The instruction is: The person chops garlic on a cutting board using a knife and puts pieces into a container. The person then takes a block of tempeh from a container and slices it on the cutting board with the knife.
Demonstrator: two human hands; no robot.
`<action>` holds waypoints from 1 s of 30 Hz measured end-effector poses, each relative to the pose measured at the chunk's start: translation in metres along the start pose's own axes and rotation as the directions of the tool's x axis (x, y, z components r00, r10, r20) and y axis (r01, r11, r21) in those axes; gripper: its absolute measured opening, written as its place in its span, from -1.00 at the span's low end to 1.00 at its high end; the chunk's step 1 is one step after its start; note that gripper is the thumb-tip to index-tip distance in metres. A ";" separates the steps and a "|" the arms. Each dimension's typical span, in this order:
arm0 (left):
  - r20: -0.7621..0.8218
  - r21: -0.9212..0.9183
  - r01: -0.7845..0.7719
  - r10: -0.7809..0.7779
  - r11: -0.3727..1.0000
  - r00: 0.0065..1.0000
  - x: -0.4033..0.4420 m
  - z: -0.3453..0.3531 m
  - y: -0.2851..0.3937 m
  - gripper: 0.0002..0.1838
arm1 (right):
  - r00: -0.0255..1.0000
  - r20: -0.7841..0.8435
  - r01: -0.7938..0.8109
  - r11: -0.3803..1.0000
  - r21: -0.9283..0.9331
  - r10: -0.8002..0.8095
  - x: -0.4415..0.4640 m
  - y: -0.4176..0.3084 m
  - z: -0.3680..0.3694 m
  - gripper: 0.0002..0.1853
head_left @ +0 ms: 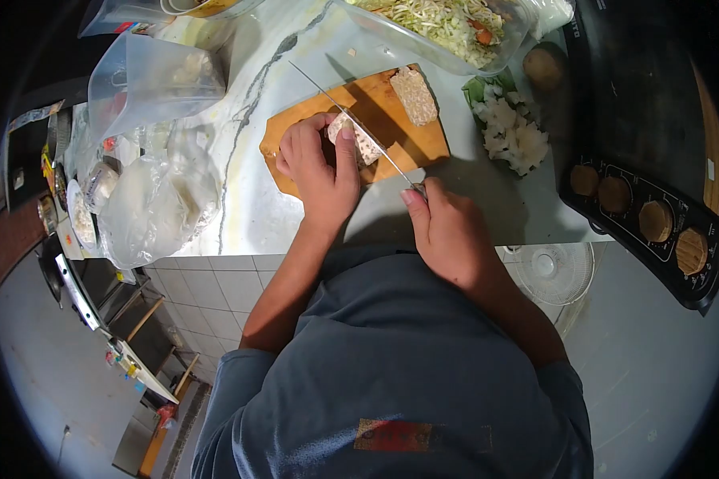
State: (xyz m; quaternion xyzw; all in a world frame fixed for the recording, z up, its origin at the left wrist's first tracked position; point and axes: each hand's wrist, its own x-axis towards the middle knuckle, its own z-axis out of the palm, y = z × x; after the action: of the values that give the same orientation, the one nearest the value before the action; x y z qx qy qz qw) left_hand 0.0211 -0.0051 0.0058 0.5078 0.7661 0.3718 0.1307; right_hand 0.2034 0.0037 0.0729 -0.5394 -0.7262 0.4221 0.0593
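Spreading above a grey tiled floor (pixel 204 281), a glossy white, grey-veined surface (pixel 252 217) carries an orange-brown wooden cutting board (pixel 425 148). The right grip (pixel 453 230) is clenched around a long, thin-bladed metal knife (pixel 367 132) slanting across the board. The left grip (pixel 318 169) grasps a pale, brown-speckled block (pixel 364 149), which lies on the board, partly beneath that grip, close along the knife.

Counter (pixel 244 211): white marble pattern, grey and yellowish veining, brightly lit, with dark shadows. Below its edge: pale square tiling (pixel 208 289), white round fan (pixel 553 275). Far left: wood-edged shelving (pixel 146 317).
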 end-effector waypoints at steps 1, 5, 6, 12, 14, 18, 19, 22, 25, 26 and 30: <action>-0.008 0.003 -0.016 0.016 1.000 1.000 0.000 0.001 -0.001 -0.74 | 1.000 0.001 0.000 1.000 0.001 0.000 0.000 0.000 0.000 -0.61; -0.021 0.024 -0.047 0.047 0.999 0.999 -0.001 0.002 -0.004 -0.75 | 1.000 0.016 -0.013 1.000 -0.020 0.013 0.000 -0.002 -0.001 -0.61; -0.021 0.023 -0.048 0.048 0.999 0.999 -0.001 0.002 -0.004 -0.75 | 1.000 0.019 -0.014 1.000 -0.025 0.015 0.000 -0.002 -0.001 -0.61; -0.034 0.032 -0.087 0.088 0.996 0.996 -0.001 0.003 -0.004 -0.75 | 1.000 0.014 -0.013 1.000 -0.022 0.014 0.001 -0.001 0.000 -0.61; -0.030 0.032 -0.075 0.076 0.997 0.997 -0.001 0.002 -0.003 -0.75 | 1.000 0.019 -0.018 1.000 -0.023 0.019 0.001 0.000 0.000 -0.61; -0.037 0.046 -0.105 0.107 0.993 0.994 -0.001 0.003 -0.006 -0.76 | 0.999 0.024 -0.037 0.998 -0.043 0.038 0.002 -0.003 -0.001 -0.61; -0.036 0.046 -0.103 0.105 0.994 0.994 -0.001 0.003 -0.006 -0.77 | 0.999 0.024 -0.037 0.998 -0.044 0.038 0.002 -0.003 -0.001 -0.61; -0.041 0.049 -0.109 0.111 0.993 0.993 -0.001 0.003 -0.006 -0.78 | 0.998 0.033 -0.044 0.998 -0.039 0.045 0.004 -0.002 0.000 -0.61; -0.052 0.056 -0.126 0.129 0.990 0.990 0.000 0.003 -0.006 -0.79 | 0.999 0.033 -0.030 0.999 -0.034 0.031 0.005 -0.002 0.000 -0.60; -0.057 0.062 -0.136 0.140 0.989 0.989 0.000 0.003 -0.006 -0.79 | 0.998 0.041 -0.046 0.998 -0.044 0.048 0.005 -0.004 -0.002 -0.59; -0.061 0.054 -0.138 0.141 0.989 0.988 0.000 0.003 -0.006 -0.80 | 0.995 0.061 -0.080 0.996 -0.047 0.083 0.006 -0.004 -0.001 -0.59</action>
State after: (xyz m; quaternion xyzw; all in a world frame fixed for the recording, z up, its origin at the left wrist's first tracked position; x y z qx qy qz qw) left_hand 0.0189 -0.0046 -0.0005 0.5509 0.7415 0.3771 0.0669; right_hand 0.1984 0.0094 0.0741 -0.5561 -0.7144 0.4247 0.0070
